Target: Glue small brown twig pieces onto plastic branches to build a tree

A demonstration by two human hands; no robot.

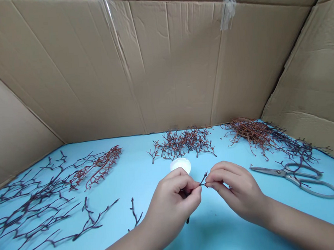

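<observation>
Between my two hands is a small dark forked twig (203, 179), held above the blue table. My left hand (175, 195) pinches it between thumb and fingertips, and its dark lower end shows beneath that hand. The thumb and fingers of my right hand (235, 187) are pinched together at a side tip of the same twig. A white round dish (181, 164) lies just behind my left hand, partly hidden by it. Another dark twig piece (135, 212) rests beside my left forearm.
Dark branches (42, 196) and reddish sprigs (103, 166) spread over the left side. Short forked twigs (185, 142) lie at the back. A tangle of reddish-brown stems (251, 132) and metal scissors (298, 174) occupy the right. Cardboard walls (173, 63) enclose the blue tabletop (221, 232).
</observation>
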